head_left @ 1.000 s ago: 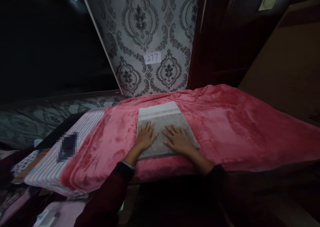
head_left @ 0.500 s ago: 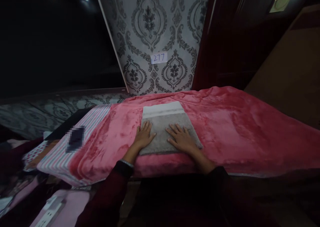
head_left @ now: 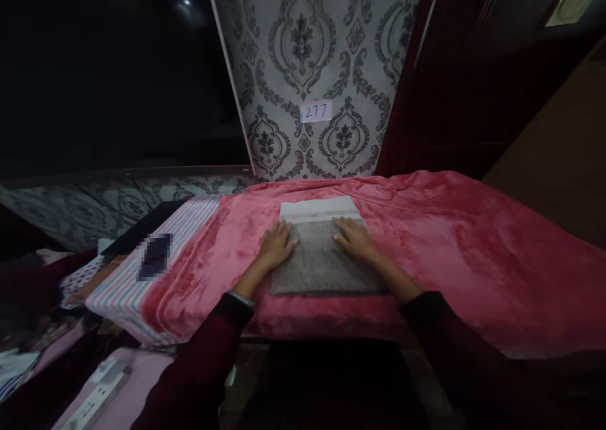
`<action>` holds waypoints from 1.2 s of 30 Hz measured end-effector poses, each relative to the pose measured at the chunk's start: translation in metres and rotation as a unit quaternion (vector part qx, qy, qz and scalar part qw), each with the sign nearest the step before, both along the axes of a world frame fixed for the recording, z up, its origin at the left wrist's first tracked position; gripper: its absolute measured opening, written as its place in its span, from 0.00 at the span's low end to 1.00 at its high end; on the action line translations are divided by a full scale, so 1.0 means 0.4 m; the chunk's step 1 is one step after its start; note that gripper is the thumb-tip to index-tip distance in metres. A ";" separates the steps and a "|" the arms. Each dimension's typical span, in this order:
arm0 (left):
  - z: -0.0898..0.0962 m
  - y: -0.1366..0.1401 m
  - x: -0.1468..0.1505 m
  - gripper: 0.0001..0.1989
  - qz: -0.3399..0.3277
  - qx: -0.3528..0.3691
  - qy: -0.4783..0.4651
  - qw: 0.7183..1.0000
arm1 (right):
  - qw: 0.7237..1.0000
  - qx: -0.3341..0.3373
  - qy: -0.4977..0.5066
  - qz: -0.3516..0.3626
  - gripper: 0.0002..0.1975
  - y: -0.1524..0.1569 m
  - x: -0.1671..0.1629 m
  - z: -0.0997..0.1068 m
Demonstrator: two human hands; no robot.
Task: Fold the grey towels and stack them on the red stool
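A folded grey cloth (head_left: 317, 262), perhaps a towel, lies flat on a pink plush blanket (head_left: 440, 247). A white band (head_left: 317, 208) runs along its far edge. My left hand (head_left: 277, 245) rests on the cloth's left side, fingers stretched forward and slightly apart. On the right side my right hand (head_left: 354, 237) lies palm down near the white band, its fingers extended. Neither hand grips anything.
A striped cloth (head_left: 192, 218) with a blurred-out dark object (head_left: 155, 256) lies at left. A power strip (head_left: 97, 395) sits on a pink surface at lower left. Behind stand a large dark screen (head_left: 118, 76) and patterned wall with a paper label (head_left: 316, 111).
My right hand has slid forward over the cloth, toward the white band. The left hand has stayed at the cloth's left side. The whole view has shifted slightly.
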State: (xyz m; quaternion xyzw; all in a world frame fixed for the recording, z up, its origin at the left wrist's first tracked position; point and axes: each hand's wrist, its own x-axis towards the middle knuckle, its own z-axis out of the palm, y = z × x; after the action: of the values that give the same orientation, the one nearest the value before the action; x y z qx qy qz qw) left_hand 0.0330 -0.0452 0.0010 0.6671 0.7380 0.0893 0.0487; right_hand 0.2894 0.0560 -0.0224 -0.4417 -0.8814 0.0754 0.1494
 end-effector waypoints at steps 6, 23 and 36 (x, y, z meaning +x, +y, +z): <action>-0.065 0.051 0.035 0.36 -0.009 0.004 0.031 0.999 | 0.998 0.000 -0.032 -0.062 0.30 0.042 0.000 -0.056; -0.103 0.022 -0.008 0.36 -0.002 0.007 -0.021 1.000 | 0.997 -0.067 -0.014 -0.035 0.35 0.034 0.079 -0.082; -0.026 -0.073 0.144 0.30 -0.110 0.025 0.013 0.994 | 0.999 -0.022 -0.022 -0.021 0.29 -0.132 0.097 -0.022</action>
State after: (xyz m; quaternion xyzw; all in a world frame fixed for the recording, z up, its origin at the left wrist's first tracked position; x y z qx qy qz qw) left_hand 0.0906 -0.0743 -0.0094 0.7465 0.6580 0.0934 0.0320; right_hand 0.3280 0.0031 -0.0312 -0.4651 -0.8731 0.0817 0.1215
